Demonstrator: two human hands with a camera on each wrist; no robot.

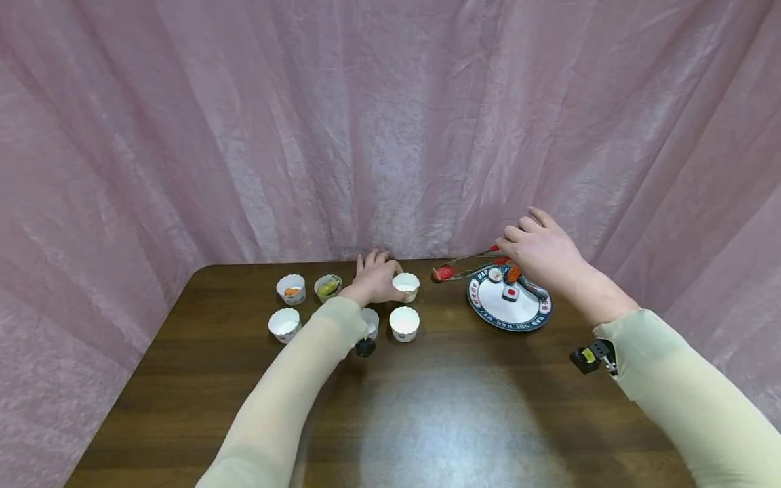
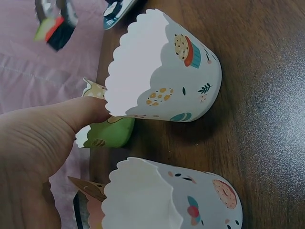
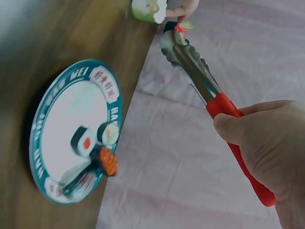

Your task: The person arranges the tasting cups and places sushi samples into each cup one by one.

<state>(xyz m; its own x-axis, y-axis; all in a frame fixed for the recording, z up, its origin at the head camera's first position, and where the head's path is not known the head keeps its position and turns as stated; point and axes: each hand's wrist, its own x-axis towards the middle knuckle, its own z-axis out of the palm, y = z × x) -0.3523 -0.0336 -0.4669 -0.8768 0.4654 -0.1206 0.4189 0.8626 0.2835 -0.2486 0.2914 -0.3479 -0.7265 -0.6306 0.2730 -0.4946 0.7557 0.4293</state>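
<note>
My left hand (image 1: 376,279) is at the back-right paper baking cup (image 1: 405,289), its thumb and forefinger gripping the rim. In the left wrist view the thumb lies against this green-patterned cup (image 2: 112,133), partly hidden behind a nearer white cup (image 2: 186,81). My right hand (image 1: 543,251) grips red-handled metal tongs (image 3: 190,64) above the back of a round plate (image 1: 509,315). Between the tong tips is a sushi piece (image 1: 444,272), red and green with a black wrap, held in the air right of the gripped cup.
More paper cups stand on the wooden table (image 1: 427,420); one back cup (image 1: 291,290) has an orange piece, another (image 1: 328,288) a green one. Several sushi pieces (image 1: 510,293) lie on the blue-rimmed plate. A pink curtain (image 1: 390,135) hangs behind the table.
</note>
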